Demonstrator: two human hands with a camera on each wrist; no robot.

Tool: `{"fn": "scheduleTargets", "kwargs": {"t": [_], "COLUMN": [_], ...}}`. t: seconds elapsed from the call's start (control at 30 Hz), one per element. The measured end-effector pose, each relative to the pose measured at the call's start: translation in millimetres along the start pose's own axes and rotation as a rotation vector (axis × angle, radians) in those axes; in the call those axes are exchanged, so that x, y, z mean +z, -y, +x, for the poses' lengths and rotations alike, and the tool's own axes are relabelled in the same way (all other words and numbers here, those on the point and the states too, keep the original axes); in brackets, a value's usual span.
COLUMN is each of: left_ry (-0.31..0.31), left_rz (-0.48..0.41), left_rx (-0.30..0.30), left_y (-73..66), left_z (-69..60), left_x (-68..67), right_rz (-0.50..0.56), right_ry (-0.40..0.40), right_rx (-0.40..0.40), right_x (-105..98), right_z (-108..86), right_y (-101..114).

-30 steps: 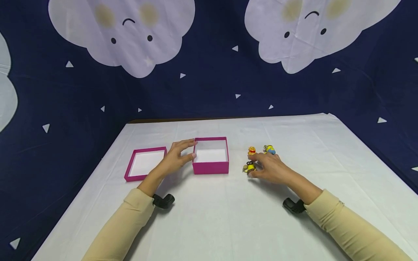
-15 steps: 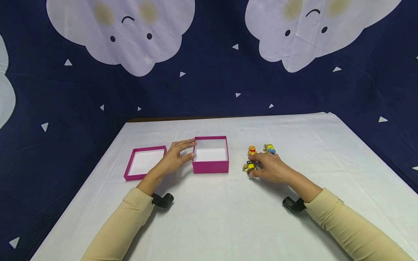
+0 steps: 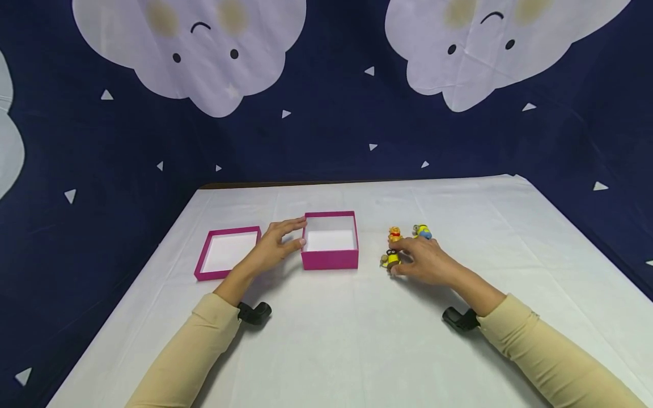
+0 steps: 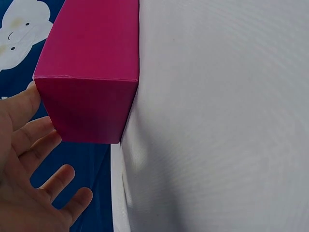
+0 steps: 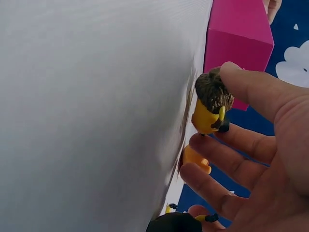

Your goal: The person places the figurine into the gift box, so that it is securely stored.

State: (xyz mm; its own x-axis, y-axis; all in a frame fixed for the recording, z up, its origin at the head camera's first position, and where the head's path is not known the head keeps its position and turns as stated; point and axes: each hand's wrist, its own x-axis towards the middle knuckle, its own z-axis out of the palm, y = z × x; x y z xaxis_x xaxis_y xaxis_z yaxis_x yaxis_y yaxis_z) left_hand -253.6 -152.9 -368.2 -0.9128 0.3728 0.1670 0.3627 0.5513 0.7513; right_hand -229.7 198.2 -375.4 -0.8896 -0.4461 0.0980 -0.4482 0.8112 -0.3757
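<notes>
A magenta box [image 3: 330, 260] with a white inside stands on the white table, its top uncovered. My left hand [image 3: 275, 246] is at its left side, thumb and fingertips touching the rim and edge, fingers loosely spread. My right hand [image 3: 425, 262] pinches a small yellow Minion figure [image 3: 391, 259] between thumb and fingers. In the right wrist view, the thumb lies on the figure's brown, textured part [image 5: 212, 92]. Just behind it is a small orange Winnie-the-Pooh figure [image 3: 395, 233] with a red top. Another Minion figure [image 3: 422, 231], yellow and blue, lies beyond the right hand.
The box's magenta-rimmed lid [image 3: 221, 275] lies inside up to the left, partly behind the left hand. A white cloth covers the table [image 3: 326, 340]. Behind it hangs a dark blue curtain [image 3: 326, 153] printed with clouds and triangles.
Both hands, the box and the figures stay where they were. Only the head view has shifted very slightly.
</notes>
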Motion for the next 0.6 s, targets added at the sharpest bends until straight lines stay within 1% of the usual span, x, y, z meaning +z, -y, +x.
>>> {"fn": "scheduleTargets", "kwargs": {"t": [0.23, 0.47, 0.6], "left_ry": [-0.016, -0.02, -0.015], "left_rz": [0.008, 0.015, 0.016], "left_rx": [0.014, 0.016, 0.016], "left_y": [0.1, 0.3, 0.7], "left_z": [-0.7, -1.0, -0.4], "left_x": [0.4, 0.3, 1.1], "right_rz": [0.003, 0.066, 0.084], "right_ry": [-0.022, -0.041, -0.053], "right_rx": [-0.02, -0.043, -0.052], "right_x": [-6, -14, -20], "right_z": [0.5, 5.3, 9.0], "right_y": [3, 11, 18]}}
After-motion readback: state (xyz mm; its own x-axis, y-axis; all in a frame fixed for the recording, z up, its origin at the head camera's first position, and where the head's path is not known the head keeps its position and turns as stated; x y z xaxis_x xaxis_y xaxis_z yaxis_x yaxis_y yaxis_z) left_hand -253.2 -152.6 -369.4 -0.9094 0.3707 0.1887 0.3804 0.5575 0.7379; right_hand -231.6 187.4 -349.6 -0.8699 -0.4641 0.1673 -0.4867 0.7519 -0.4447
